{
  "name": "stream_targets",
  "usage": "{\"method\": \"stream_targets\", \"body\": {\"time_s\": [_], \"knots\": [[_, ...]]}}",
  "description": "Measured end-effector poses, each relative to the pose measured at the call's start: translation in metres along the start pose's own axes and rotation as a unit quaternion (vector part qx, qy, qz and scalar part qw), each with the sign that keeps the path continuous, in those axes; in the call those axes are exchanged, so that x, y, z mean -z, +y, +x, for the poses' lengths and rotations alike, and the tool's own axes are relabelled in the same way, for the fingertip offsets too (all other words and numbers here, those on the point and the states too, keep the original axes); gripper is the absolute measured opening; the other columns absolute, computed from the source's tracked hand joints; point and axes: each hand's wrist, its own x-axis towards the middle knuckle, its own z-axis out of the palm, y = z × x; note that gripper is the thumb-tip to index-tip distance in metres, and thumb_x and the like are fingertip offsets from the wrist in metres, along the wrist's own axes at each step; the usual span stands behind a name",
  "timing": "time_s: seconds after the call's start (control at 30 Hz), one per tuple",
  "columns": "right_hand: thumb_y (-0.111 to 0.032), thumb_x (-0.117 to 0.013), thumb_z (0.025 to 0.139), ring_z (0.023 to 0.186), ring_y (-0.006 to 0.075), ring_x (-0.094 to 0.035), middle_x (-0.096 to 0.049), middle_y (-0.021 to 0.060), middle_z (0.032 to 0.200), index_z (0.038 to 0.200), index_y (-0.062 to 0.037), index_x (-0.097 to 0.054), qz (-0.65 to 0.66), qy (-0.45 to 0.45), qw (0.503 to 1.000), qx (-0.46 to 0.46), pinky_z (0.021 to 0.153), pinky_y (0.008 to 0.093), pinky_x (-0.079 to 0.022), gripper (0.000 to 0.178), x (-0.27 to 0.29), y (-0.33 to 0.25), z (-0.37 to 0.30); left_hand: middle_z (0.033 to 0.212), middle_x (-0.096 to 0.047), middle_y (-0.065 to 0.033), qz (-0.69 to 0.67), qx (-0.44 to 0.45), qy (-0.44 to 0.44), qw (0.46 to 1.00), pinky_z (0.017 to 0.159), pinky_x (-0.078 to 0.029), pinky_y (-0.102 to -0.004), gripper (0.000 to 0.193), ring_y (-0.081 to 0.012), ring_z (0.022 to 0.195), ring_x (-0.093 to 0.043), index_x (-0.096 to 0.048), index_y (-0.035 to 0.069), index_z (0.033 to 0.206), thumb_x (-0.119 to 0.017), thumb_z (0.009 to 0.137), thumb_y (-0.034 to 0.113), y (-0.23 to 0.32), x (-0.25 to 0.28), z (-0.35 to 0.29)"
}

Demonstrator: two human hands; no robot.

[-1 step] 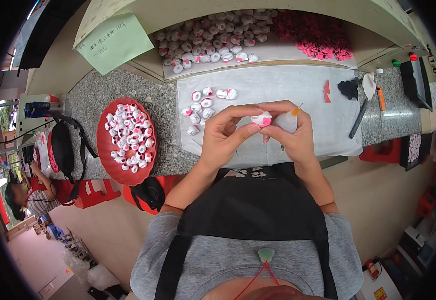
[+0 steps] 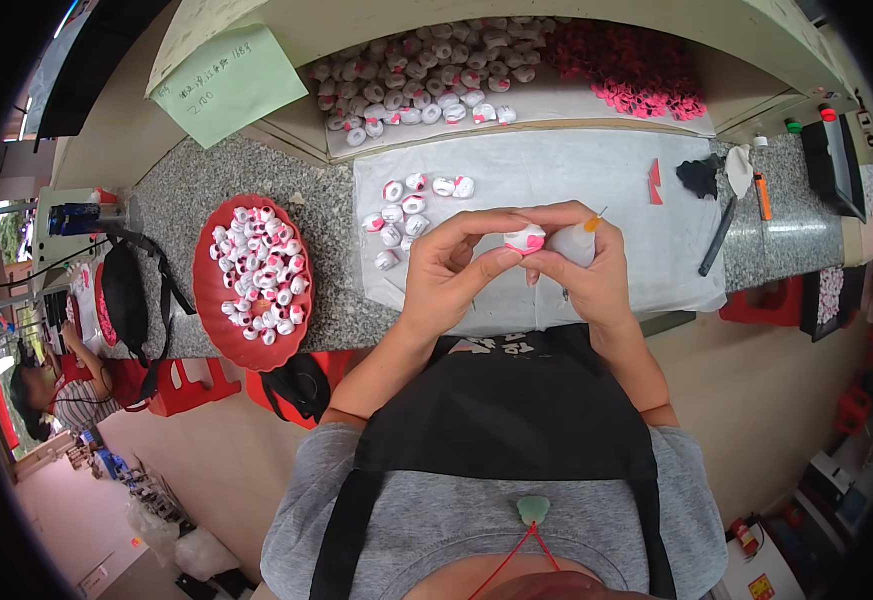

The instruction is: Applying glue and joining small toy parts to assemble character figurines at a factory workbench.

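Slantwise in the right hand, the bottle points its needle upper-right.

The left forearm and right forearm are extended from near to far, converging. The left hand and right hand are held close together, fingers curled, thumbs directed inward.

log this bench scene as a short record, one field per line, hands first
left hand: holds a small round white-and-pink piece
right hand: holds a translucent white squeeze bottle with orange needle tip
surface: white sheet on speckled grey counter
sheet, left part: small group of loose white-and-pink pieces
left of sheet: red scalloped tray holding many similar pieces
shelf behind: white-and-pink pile left, bright pink pile right
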Motion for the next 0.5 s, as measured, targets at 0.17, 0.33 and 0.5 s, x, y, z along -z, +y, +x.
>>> {"method": "stream_targets", "body": {"time_s": [0.17, 0.33, 0.5], "knots": [[0.003, -0.061, 0.063, 0.06, 0.0139, -0.053, -0.055, 0.0128, 0.084, 0.085, 0.0039, -0.051, 0.007, -0.02, 1.0, -0.006, 0.048, 0.0235, -0.044, 0.024, 0.0031, -0.0003, -0.0038, 0.092, -0.055, -0.0118, 0.056, -0.043, -0.007, 0.998, 0.084, -0.036, -0.0315, 0.02, -0.0188, 0.09, -0.05, -0.054, -0.002, 0.09, -0.055, 0.07, -0.002, -0.0004, -0.0009, -0.0005], [0.0, -0.063, 0.065, 0.059, 0.0085, -0.048, -0.052, 0.0057, 0.071, 0.087, 0.002, -0.055, 0.041, -0.001, 0.999, 0.006, 0.049, 0.0202, -0.042, 0.024, -0.0017, 0.0005, -0.0046, 0.09, -0.056, -0.0113, 0.083, -0.064, -0.017, 0.994, 0.089, -0.032, -0.0353, 0.019, -0.0186, 0.089, -0.051, -0.054, -0.001, 0.089, -0.055, 0.07, -0.001, -0.0032, 0.0024, 0.0007], [0.0, -0.061, 0.066, 0.057, 0.0085, -0.049, -0.052, 0.0045, 0.068, 0.088, 0.0022, -0.055, 0.027, 0.008, 1.0, -0.005, 0.049, 0.0198, -0.042, 0.023, -0.0021, 0.0, -0.0057, 0.093, -0.054, -0.0113, 0.037, -0.001, -0.014, 0.999, 0.089, -0.032, -0.0346, 0.022, -0.017, 0.09, -0.05, -0.051, -0.003, 0.094, -0.053, 0.072, -0.001, 0.0016, -0.0005, -0.0018]]}}
